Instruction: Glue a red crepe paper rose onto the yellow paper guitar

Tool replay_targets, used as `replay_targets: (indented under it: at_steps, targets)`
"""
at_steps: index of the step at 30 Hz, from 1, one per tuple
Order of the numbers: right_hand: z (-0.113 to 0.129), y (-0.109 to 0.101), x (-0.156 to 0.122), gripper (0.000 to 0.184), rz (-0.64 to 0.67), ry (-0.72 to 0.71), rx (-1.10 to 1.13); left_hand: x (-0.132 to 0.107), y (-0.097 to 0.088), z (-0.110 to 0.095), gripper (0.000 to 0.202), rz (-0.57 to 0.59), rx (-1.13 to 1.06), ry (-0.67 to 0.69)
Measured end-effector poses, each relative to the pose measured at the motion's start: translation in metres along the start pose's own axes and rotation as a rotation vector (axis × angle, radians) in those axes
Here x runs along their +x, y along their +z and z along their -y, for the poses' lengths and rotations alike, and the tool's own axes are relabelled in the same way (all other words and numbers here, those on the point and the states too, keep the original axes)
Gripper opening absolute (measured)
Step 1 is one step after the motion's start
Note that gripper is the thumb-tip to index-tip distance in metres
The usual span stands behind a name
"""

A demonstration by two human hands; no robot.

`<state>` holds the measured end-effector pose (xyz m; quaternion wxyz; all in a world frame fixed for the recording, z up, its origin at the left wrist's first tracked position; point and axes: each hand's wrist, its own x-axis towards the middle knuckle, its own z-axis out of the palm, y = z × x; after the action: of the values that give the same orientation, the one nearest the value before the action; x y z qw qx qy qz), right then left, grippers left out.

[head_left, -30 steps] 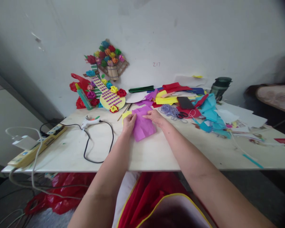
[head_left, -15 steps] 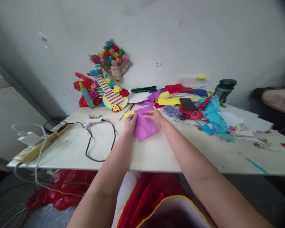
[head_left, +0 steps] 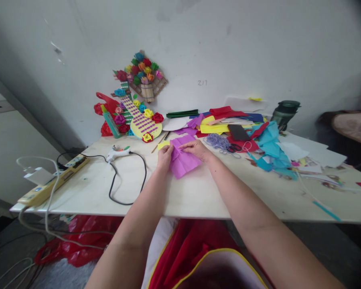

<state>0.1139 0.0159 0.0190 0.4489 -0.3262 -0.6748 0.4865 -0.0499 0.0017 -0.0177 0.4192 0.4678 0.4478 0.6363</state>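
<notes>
A creased sheet of purple crepe paper (head_left: pixel 185 162) is spread between my two hands, low over the table. My left hand (head_left: pixel 165 155) pinches its left edge between thumb and fingers. My right hand (head_left: pixel 198 150) reaches over the sheet from the right, index finger pointing left and fingertips at a crease near its middle. Just behind my left hand lies a piece of yellow paper (head_left: pixel 163 144). Beyond it are a pencil and another thin stick. Left of my hands rests a white glue gun (head_left: pixel 118 153) with a black cord.
A yellow power strip (head_left: pixel 54 182) sits at the left edge. Behind stand a green glue bottle (head_left: pixel 110 122) and a paper-flower guitar (head_left: pixel 144 122). Lilac yarn (head_left: pixel 218 141), scissors (head_left: pixel 234 147), a phone (head_left: pixel 238 132), coloured paper (head_left: pixel 270 142) and a dark bottle (head_left: pixel 285 114) lie or stand right.
My right hand's fingers have shifted slightly left and straightened across the purple paper. The sheet lies a little flatter; my left hand keeps its pinch.
</notes>
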Motion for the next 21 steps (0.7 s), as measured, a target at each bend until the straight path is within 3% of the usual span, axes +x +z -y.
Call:
replay_targets:
  at_steps: [4, 9, 14, 21]
  targets:
    - [0.0021, 0.0003, -0.0017, 0.023, 0.043, 0.008, 0.019, 0.0003, -0.0002, -0.0012, 0.032, 0.001, 0.048, 0.031]
    - [0.0012, 0.0017, -0.001, 0.044, 0.001, -0.006, 0.091, 0.0022, 0.0002, 0.0015, 0.035, -0.022, 0.037, 0.082]
    - [-0.0036, 0.0004, 0.002, 0.032, -0.066, 0.053, 0.052, 0.0028, 0.0004, 0.003, 0.037, -0.046, 0.035, 0.11]
    - [0.0032, -0.0009, -0.0011, 0.021, -0.044, 0.004, -0.004, 0.0017, 0.0018, 0.0011, 0.038, -0.024, -0.029, 0.019]
